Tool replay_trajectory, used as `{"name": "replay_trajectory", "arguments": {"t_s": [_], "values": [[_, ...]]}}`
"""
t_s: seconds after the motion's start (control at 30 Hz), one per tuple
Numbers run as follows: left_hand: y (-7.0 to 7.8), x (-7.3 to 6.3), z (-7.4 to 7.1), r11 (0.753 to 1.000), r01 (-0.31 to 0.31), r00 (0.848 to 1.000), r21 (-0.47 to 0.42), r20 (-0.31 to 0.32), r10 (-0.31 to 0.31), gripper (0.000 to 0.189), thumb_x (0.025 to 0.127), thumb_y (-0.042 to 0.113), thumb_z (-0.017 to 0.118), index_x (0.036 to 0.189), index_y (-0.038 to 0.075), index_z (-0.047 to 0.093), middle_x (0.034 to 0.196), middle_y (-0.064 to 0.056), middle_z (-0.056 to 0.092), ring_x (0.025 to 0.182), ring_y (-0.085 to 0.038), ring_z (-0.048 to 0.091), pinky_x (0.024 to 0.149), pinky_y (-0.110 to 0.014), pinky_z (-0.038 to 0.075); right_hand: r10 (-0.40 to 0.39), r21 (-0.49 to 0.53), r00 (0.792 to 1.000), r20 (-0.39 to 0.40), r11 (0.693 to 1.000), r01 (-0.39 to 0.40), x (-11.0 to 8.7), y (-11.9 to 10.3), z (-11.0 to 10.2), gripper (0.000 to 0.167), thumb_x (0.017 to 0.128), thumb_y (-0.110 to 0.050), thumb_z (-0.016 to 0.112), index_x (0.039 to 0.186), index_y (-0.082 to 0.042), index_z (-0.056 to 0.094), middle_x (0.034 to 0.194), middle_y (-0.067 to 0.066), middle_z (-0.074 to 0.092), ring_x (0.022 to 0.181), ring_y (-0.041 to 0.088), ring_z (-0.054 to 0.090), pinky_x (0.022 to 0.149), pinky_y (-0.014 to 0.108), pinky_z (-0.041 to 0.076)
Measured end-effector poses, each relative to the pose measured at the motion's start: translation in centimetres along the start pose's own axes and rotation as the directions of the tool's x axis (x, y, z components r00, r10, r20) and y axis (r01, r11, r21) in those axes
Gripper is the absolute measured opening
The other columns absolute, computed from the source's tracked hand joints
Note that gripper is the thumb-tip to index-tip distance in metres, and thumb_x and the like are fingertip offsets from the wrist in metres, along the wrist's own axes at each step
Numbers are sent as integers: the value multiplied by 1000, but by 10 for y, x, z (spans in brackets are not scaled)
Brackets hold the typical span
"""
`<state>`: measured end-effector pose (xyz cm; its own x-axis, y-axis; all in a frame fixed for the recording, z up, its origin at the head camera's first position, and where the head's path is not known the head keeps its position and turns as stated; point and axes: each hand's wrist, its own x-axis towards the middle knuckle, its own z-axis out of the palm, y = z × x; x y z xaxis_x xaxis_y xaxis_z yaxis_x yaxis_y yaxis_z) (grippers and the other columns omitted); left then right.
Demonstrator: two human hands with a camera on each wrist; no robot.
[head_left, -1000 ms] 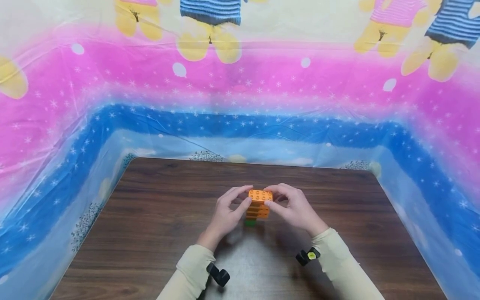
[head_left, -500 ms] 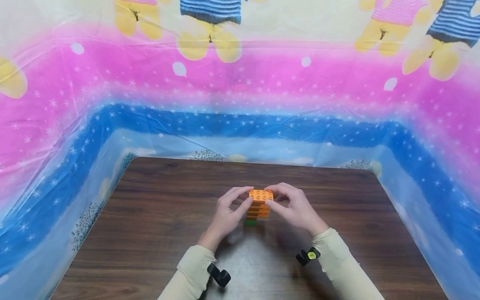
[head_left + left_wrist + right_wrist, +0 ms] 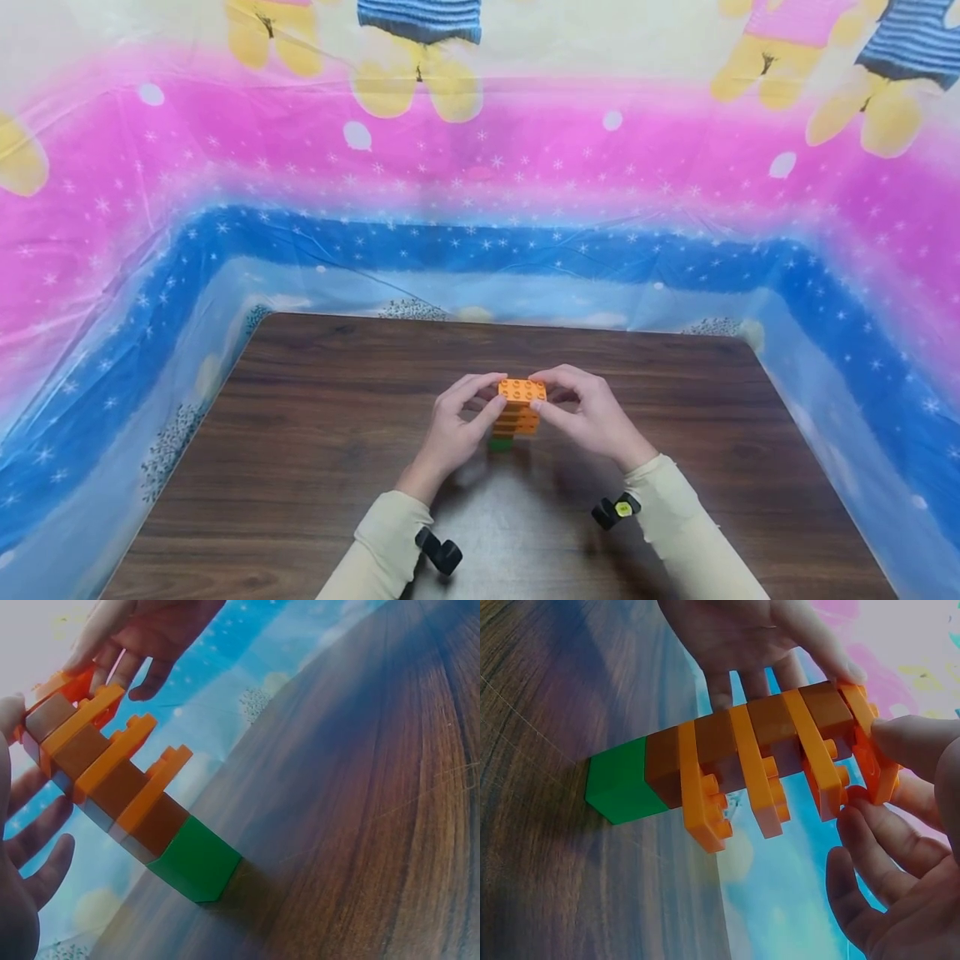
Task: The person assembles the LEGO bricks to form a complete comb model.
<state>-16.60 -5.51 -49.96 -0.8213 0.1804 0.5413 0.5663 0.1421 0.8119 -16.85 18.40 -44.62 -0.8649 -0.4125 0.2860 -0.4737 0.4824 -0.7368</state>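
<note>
A tower of toy building bricks stands upright on the table. Its base is a green brick (image 3: 626,780); above it, brown bricks (image 3: 157,821) alternate with thin orange plates (image 3: 757,772) that jut out to one side, studs showing. At the top is an orange plate (image 3: 522,390) with two rows of studs. My left hand (image 3: 453,425) pinches this top plate at its left end, thumb in front and index finger behind. At the other end my right hand (image 3: 592,417) pinches it the same way. The other fingers of both hands sit beside the tower.
The dark wood-grain table (image 3: 315,467) spreads around the tower on all sides. Behind and beside it hangs a printed pink and blue cloth (image 3: 480,250). Each sleeve carries a small black camera (image 3: 439,551) at the wrist.
</note>
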Motion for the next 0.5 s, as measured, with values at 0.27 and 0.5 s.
{"name": "replay_trajectory", "arguments": {"t_s": [0.27,0.5], "values": [[3,-1,3,1000,11,999,-2,-31,-11,33,99,2,69,132,6,70,119,-12,72,99,-33,70,80,-46,61,17,9,1000,-6,1000,-17,1,0,1,29,99,-24,76,128,-24,71,119,-8,69,99,10,69,91,39,60],[30,-1,0,1000,-8,999,-13,-43,7,31,98,-2,67,129,-1,70,117,-17,72,98,-37,69,81,-34,60,6,41,1000,-20,999,-5,1,5,7,30,100,-25,75,129,-21,68,124,-6,68,106,19,68,93,45,59]]}}
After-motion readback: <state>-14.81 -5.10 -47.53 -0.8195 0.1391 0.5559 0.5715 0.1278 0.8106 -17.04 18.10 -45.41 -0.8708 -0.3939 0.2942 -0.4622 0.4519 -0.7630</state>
